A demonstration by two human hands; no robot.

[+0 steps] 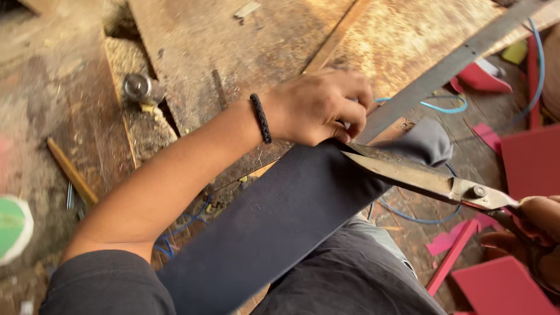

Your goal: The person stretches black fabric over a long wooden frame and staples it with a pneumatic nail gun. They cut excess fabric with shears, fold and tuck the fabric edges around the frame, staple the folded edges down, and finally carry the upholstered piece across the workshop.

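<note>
Sawdust covered the wooden tabletop (192, 41) at upper left. Mid-frame, the left hand (318, 108), fingers curled, pinched the top edge of a dark blue strip (280, 216) running from bottom centre up to the middle. Scissors (408, 175) at right, gripped by the right hand (534, 233), had blades barely into that edge, so the cut looked just started, most of the strip uncut.
</note>
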